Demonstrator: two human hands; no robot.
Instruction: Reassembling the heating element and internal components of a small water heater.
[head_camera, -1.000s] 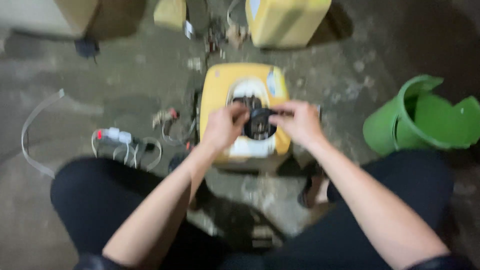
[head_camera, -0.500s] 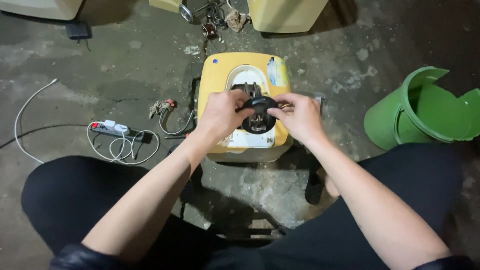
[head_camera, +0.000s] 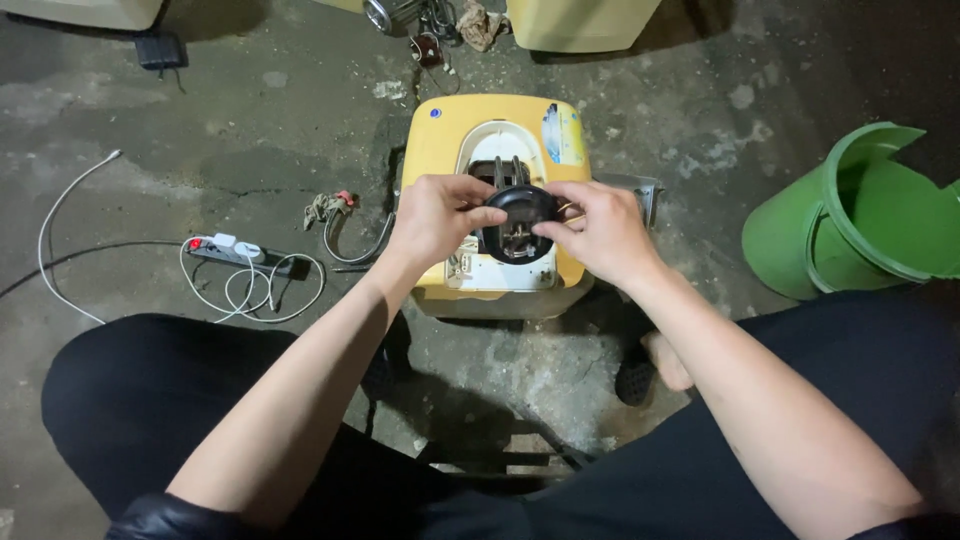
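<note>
A: Hands first. What's each one on?

B: Left hand (head_camera: 432, 215) and right hand (head_camera: 597, 232) both pinch the round black part (head_camera: 522, 222), fingers curled on its rim from either side. Frame centre, just above the yellow appliance (head_camera: 492, 205).

A: Touching the appliance?

B: Can't tell. It sits over the pale opened panel (head_camera: 503, 215); thin wires seem to run from it down into the casing.

A: Handling?

B: My guess: light, rigid, plastic-and-metal. Rim is the place to hold, as both hands do. The wires and metal tabs at its middle look fragile, so no tugging there. The appliance itself looks bulky and heavier, standing steady on the concrete floor (head_camera: 200, 130).

A: Surroundings, quick.

B: White power strip (head_camera: 236, 250) with looped cable, left of centre. Green plastic bin (head_camera: 850, 215) tipped on its side, right edge. Black-trousered knees along the bottom. Another yellowish casing (head_camera: 580, 22) at top, small metal clutter beside it, too blurry to name.
</note>
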